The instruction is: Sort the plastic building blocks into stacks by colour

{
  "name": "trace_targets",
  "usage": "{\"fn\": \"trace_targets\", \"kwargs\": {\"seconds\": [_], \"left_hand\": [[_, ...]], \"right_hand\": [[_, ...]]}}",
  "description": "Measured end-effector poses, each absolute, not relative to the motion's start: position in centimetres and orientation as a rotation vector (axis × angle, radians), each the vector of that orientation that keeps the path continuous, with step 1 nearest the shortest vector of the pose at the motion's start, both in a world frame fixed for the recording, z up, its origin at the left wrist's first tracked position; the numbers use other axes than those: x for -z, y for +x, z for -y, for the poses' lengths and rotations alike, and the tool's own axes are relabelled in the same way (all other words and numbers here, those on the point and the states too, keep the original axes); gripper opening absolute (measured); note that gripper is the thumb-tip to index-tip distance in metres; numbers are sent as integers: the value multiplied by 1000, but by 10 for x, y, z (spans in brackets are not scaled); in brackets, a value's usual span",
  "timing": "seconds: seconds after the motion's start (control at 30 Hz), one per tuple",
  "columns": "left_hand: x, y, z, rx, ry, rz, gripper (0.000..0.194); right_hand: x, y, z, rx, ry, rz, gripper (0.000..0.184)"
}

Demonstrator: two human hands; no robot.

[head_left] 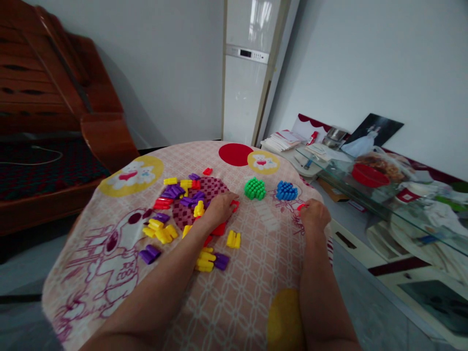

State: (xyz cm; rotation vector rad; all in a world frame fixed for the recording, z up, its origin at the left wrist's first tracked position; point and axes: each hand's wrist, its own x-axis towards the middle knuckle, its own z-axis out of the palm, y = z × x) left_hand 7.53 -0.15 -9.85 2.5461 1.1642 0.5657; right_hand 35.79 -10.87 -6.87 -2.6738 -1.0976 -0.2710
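My left hand [218,210] reaches over the middle of the table, its fingers closed at a small red plastic piece [236,206]. On the right, my right hand [316,214] pinches another red plastic piece [302,207] near the table's edge. Between the hands and slightly beyond them stand a tight cluster of green pieces [255,188] and one of blue pieces [287,190]. Around my left hand lie loose yellow pieces [161,231], purple pieces [149,254] and red pieces [163,203]. A yellow pair [233,239] sits just below that hand. My left forearm hides some pieces.
A patterned cloth [252,292] covers the round table. To the right, a glass-topped cabinet [387,209] holds papers [281,140], a red bowl [370,175] and a photo [376,129]. A wooden bench [102,131] stands at the left, a tall white air conditioner [243,92] behind.
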Motion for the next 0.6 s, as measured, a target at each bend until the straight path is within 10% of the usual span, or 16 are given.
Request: {"fn": "trace_targets", "kwargs": {"seconds": [0.3,0.6], "left_hand": [[100,69,-4,-511,2538,-1107,26],[82,47,-12,-729,2326,-1194,15]], "right_hand": [[78,335,97,430,-2135,1190,27],[103,235,91,-172,-1398,1915,20]]}}
